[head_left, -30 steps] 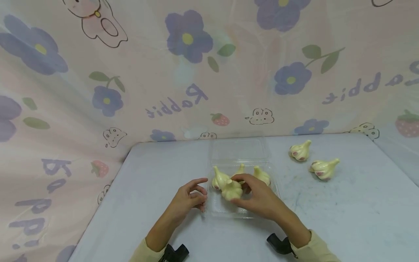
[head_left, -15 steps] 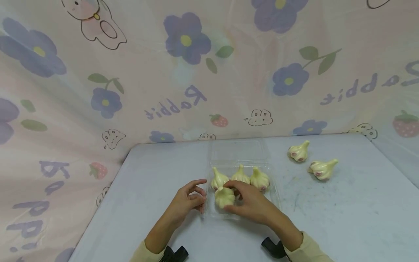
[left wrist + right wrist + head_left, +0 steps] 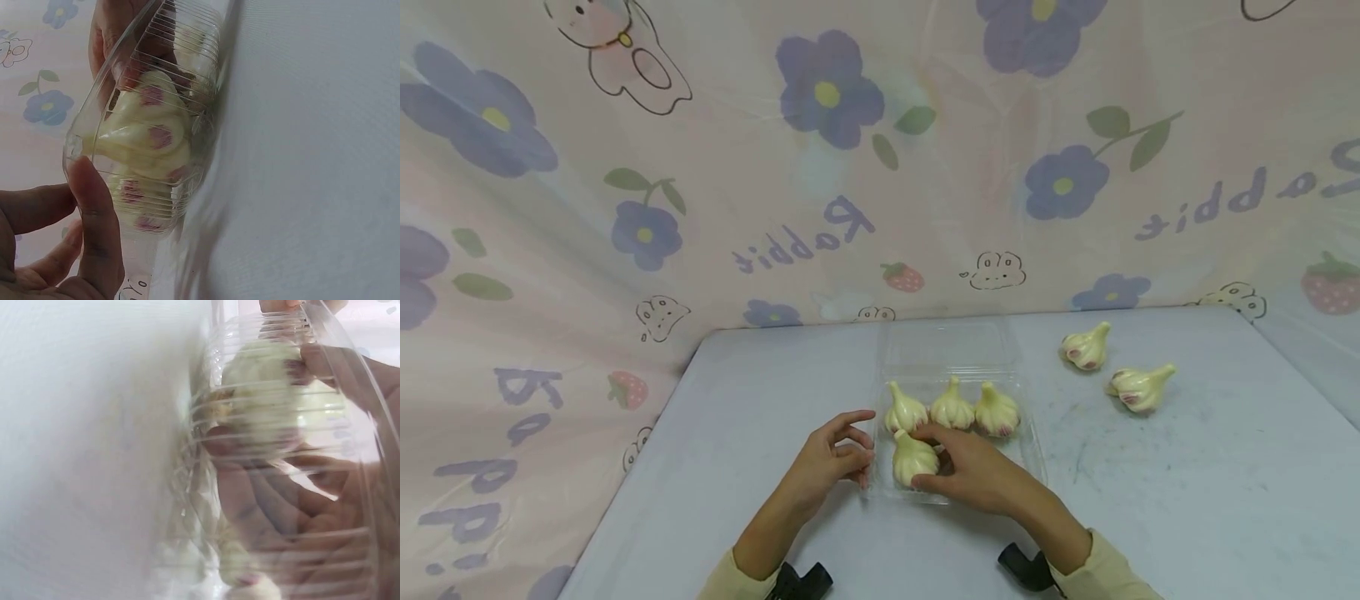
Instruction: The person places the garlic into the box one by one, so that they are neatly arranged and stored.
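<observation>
A clear plastic clamshell box [image 3: 955, 493] lies on the table with its lid laid back. My right hand [image 3: 981, 471] reaches into it and holds a garlic bulb [image 3: 914, 458] between thumb and fingers at the front left. That bulb stands stem up. Behind it, three garlic bulbs [image 3: 952, 404] stand in a row along the back of the box. At the box's left side is my left hand [image 3: 831, 462], fingers loosely bent; in the left wrist view its thumb [image 3: 90, 206] touches the rim. Through the ribbed wall, the right wrist view shows the held bulb [image 3: 262, 394].
Two more garlic bulbs, one farther back [image 3: 1086, 347] and one nearer [image 3: 1142, 388], lie at the right on the white table [image 3: 1187, 500]. A printed cloth [image 3: 955, 167] hangs behind and to the left. The transparent lid [image 3: 947, 346] lies toward the back edge.
My right hand has moved left and toward me with the garlic bulb, lowering it into the box's front left and turning it stem up. The left hand stays by the box.
</observation>
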Demonstrator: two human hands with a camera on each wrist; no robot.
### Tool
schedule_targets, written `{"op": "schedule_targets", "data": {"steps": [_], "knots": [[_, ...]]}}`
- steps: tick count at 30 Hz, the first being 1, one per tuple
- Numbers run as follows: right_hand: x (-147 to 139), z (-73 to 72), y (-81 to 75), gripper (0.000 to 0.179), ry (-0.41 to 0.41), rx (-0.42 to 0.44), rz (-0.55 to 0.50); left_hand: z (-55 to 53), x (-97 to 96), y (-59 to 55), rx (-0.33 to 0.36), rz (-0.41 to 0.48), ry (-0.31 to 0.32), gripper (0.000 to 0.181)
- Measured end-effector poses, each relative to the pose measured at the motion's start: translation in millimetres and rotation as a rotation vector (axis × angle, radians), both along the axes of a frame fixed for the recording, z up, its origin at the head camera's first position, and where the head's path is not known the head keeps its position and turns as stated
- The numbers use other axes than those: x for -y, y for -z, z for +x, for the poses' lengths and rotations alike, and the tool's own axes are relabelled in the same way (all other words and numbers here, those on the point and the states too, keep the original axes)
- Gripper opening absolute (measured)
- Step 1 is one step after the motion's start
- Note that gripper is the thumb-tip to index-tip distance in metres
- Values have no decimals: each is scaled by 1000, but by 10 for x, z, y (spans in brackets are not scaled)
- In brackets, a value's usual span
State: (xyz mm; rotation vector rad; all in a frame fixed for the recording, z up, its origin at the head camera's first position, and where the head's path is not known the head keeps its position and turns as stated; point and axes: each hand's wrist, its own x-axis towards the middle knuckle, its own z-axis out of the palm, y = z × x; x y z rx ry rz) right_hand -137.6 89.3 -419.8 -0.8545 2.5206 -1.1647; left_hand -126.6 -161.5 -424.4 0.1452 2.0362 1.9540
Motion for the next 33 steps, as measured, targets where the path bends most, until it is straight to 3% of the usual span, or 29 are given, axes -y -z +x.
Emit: {"op": "schedule_targets", "data": {"steps": [25,33], "knots": [[-32,-23,21,52,39,-17,-76,11,4,10,-6,3,2,59],[-14,-23,24,39,44,-26,-58,11,5,14,-11,1,11,59]]}}
